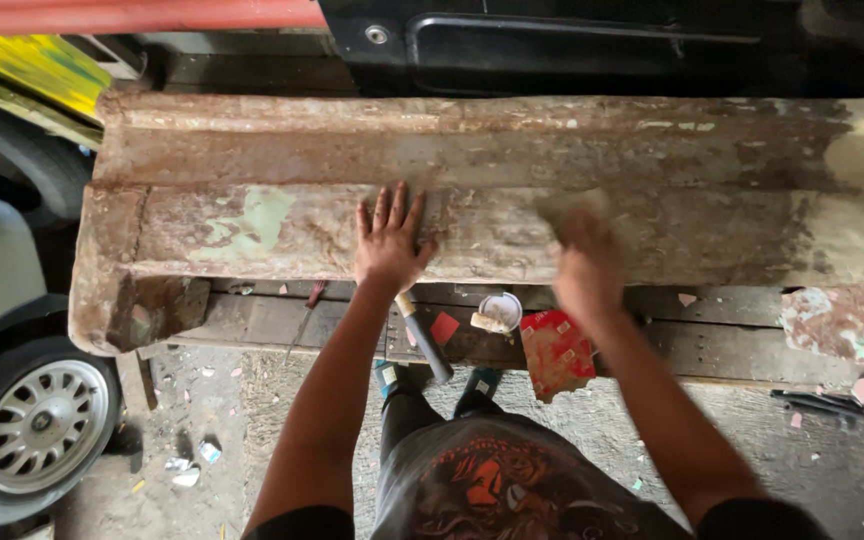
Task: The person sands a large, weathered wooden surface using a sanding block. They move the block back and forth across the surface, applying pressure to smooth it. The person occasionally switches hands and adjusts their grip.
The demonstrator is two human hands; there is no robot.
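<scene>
A long rusty metal body panel [252,150] with patches of pale green paint and filler lies across a low wooden bench. My left hand [388,240] rests flat on its front face, fingers spread. My right hand [584,262] is blurred with motion and grips a small sanding pad [574,207] pressed against the panel's face, right of the left hand.
On the wooden bench [712,345] under the panel lie a hammer [424,342], a small white tub [501,310], a red sheet [556,352] and a screwdriver [304,315]. A car wheel [37,425] stands at the lower left. A black car body [602,45] sits behind the panel.
</scene>
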